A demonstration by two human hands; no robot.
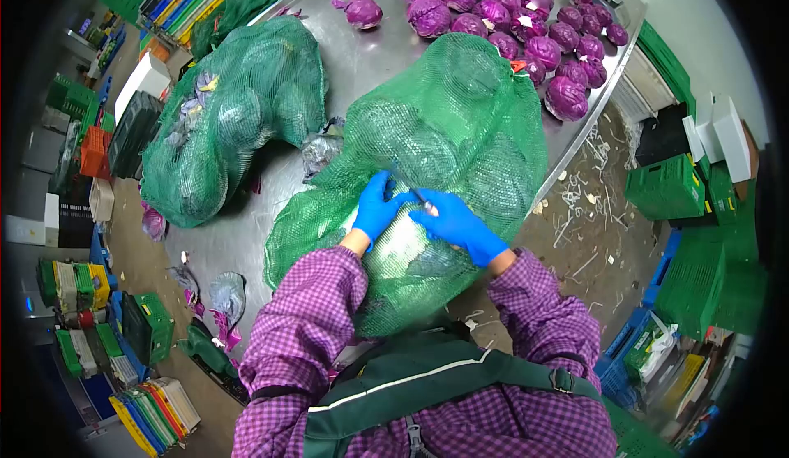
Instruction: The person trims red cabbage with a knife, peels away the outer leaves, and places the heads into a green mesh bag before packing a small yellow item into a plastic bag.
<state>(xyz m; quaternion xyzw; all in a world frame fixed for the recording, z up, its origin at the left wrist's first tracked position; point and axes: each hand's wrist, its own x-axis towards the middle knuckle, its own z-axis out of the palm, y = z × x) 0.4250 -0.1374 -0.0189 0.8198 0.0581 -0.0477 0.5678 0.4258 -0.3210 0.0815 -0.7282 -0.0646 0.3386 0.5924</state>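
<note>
A green mesh bag (485, 145) filled with cabbages lies on the steel table in front of me. My left hand (378, 209), in a blue glove, pinches the netting near the bag's middle. Close beside it, my right hand (456, 224), gloved as well, grips a small knife (408, 187), its thin dark blade pointing up and left against the mesh. Pale cabbage shows through the net just below both hands. A second green mesh bag (246, 117) of cabbages rests to the left, with loose grey-purple leaves (322, 154) between the two bags.
Many trimmed red cabbages (501, 6) are piled at the table's far right, with a single red cabbage (362, 12) left of them. Leaf scraps (228, 298) lie on the near left of the steel table (283, 178). Green crates (666, 188) stand right, beyond the littered floor (596, 203).
</note>
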